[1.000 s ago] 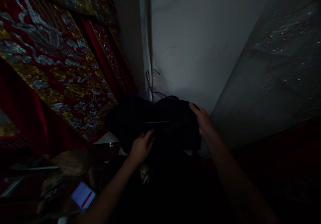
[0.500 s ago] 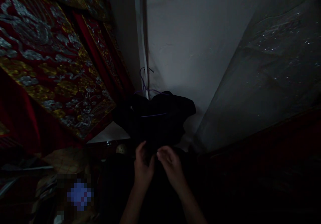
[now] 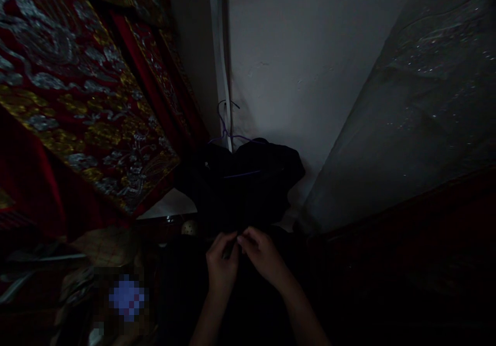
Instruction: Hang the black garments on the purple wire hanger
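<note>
A black garment (image 3: 248, 196) hangs on a thin purple wire hanger (image 3: 228, 129) in front of the pale wall. My left hand (image 3: 223, 258) is at the garment's lower front, its thumb and forefinger drawn into a pinch. Close on its right, my right hand (image 3: 261, 253) has its fingers curled and pinched too, the fingertips of both hands almost meeting. Whatever lies between the fingers is lost in the dark; black cloth is all around them.
At left hangs a red cloth (image 3: 116, 103) with gold and silver embroidery. A translucent plastic sheet (image 3: 418, 98) covers the right side. A pale strip (image 3: 222, 51) runs down the wall. Lower left are a round speckled object (image 3: 189, 227), a checked cloth (image 3: 110, 245) and a pixelated blue patch (image 3: 127, 297).
My left hand's fingers have closed from apart into a pinch. My right fingertips have come in slightly toward the left hand. The garment stays on its hanger.
</note>
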A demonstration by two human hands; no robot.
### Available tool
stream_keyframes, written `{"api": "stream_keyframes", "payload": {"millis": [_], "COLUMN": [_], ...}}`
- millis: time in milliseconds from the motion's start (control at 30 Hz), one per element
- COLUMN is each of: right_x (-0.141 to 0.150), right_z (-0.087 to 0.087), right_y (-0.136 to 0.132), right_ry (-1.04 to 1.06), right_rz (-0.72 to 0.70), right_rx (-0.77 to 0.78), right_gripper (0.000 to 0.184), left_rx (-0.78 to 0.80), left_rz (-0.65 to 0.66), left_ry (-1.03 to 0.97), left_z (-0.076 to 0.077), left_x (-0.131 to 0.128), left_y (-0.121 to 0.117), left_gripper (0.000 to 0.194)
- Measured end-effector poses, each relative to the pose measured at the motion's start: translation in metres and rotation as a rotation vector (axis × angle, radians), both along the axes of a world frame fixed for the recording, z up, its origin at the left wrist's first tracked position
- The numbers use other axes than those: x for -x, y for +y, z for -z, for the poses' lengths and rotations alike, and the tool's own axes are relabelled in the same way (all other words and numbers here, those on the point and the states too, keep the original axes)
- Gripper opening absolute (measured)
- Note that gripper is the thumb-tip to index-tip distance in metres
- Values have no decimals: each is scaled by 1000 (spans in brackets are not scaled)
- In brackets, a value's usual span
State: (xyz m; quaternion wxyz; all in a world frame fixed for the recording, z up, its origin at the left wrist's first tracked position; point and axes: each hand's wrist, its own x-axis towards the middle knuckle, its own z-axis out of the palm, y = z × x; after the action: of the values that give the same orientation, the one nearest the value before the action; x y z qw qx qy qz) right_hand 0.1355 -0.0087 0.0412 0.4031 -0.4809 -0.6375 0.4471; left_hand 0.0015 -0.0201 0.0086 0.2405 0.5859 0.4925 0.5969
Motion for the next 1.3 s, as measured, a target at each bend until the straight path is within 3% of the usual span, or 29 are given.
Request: {"api": "stream_keyframes", "payload": {"millis": [267, 533, 733, 833, 1033, 1100, 1200, 1300], "right_x": [-8, -5, 4, 7, 16, 19, 20, 13], "right_z": [0, 5, 5, -19, -130, -156, -164, -151], "right_y": [3, 3, 7, 28, 108, 122, 119, 106], "right_ry": [34, 113, 270, 330, 490, 533, 572, 522], "right_rz": [-8, -22, -10, 31, 118, 100, 89, 96], "right_rx": [7, 91, 238, 258, 46, -12, -71, -111], "right_gripper": [22, 42, 48, 46, 35, 33, 35, 38], "left_rx": [178, 138, 145, 154, 147, 154, 167, 38], "left_rz": [53, 58, 66, 84, -7, 10, 101, 157], "left_ry": [-164, -67, -44, -55, -34, -21, 51, 102], "left_z": [2, -5, 2, 7, 27, 29, 12, -37], "left_x": [-10, -5, -1, 2, -2, -4, -2, 4], "left_y": [-5, -1, 0, 5, 43, 59, 74, 81], "left_gripper": [9, 7, 7, 5, 18, 19, 25, 39]}}
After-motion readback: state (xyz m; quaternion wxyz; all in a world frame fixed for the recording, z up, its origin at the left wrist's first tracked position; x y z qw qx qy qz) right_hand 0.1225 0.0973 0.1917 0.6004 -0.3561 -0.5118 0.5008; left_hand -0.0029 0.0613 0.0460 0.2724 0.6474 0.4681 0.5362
